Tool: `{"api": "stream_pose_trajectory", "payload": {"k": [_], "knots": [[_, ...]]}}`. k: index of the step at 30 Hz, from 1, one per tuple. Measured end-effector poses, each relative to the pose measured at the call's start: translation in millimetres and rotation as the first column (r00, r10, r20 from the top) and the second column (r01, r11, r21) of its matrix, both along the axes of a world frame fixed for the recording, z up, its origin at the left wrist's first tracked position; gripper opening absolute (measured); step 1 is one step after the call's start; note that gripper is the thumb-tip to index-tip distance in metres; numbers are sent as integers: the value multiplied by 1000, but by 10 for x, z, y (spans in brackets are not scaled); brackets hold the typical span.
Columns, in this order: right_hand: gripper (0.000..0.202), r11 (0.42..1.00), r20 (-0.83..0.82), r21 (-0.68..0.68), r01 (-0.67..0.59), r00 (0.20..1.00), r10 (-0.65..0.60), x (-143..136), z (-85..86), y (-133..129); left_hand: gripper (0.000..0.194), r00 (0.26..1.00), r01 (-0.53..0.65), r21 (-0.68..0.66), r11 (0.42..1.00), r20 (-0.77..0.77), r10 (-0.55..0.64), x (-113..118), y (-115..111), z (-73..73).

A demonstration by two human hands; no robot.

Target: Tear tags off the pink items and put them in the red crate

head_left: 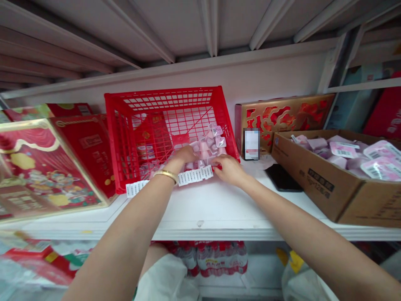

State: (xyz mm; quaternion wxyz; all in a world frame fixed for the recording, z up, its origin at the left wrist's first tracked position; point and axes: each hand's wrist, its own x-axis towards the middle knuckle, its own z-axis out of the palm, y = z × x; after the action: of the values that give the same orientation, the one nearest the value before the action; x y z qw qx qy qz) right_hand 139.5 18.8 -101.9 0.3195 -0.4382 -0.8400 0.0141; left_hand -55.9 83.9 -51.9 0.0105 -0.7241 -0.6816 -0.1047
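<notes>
A red plastic basket [114,146] stands tilted on the white shelf, its opening facing me. Small pale pink sealed cups [205,149] lie heaped in its lower right part. My left hand [186,155], with a gold bangle [167,174] on the wrist, reaches over the front rim in among the cups; its fingertips are hidden there. At the front right corner, my right hand [226,166] has its fingers closed on the basket's rim, close to the cups. White strips of barcode labels [196,175] hang along the front rim, one ending beside my right hand.
An open cardboard box [316,179] of larger pink packs stands at right. Before it lies a black phone [283,177]; another lit phone [251,144] leans on a gold box [288,115]. Red gift boxes [53,163] stand left. Bottled water packs [216,259] sit below the shelf.
</notes>
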Motion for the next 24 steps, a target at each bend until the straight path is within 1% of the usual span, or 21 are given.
{"api": "stream_pose_trajectory", "payload": {"k": [4,8,13,16,18,20,21,22,23,24], "knots": [[31,1000,20,0,-25,999,25,-9,-26,26,34,1000,3,-14,1000,-11,-3,18,45,-26],[30,999,25,-5,-34,999,34,-24,-29,65,37,999,30,29,999,24,-31,-4,-11,-37],[24,1000,-62,-17,-14,998,13,-63,-67,95,31,989,108,97,989,88,-116,-94,-96,-24],[21,1000,-124,-9,-2,992,1,-86,-94,90,40,980,129,158,979,131,-150,-159,-130,-20],[19,1000,-161,-5,-1,987,0,-91,-105,82,50,962,130,203,970,213,-174,-174,-172,-21],[16,1000,-200,1,-4,980,4,-86,-114,75,54,915,130,263,956,339,-218,-140,-239,-23],[15,1000,-217,5,-10,976,11,-80,-119,72,54,872,131,304,944,417,-256,-101,-279,-25],[14,1000,-234,9,-19,972,20,-72,-126,70,53,808,129,346,929,506,-301,-47,-320,-28],[13,1000,-254,11,-28,967,30,-62,-134,68,51,719,124,383,916,601,-348,20,-361,-31],[12,999,-278,12,-38,960,40,-51,-144,67,50,603,117,407,906,695,-391,96,-398,-35]]}}
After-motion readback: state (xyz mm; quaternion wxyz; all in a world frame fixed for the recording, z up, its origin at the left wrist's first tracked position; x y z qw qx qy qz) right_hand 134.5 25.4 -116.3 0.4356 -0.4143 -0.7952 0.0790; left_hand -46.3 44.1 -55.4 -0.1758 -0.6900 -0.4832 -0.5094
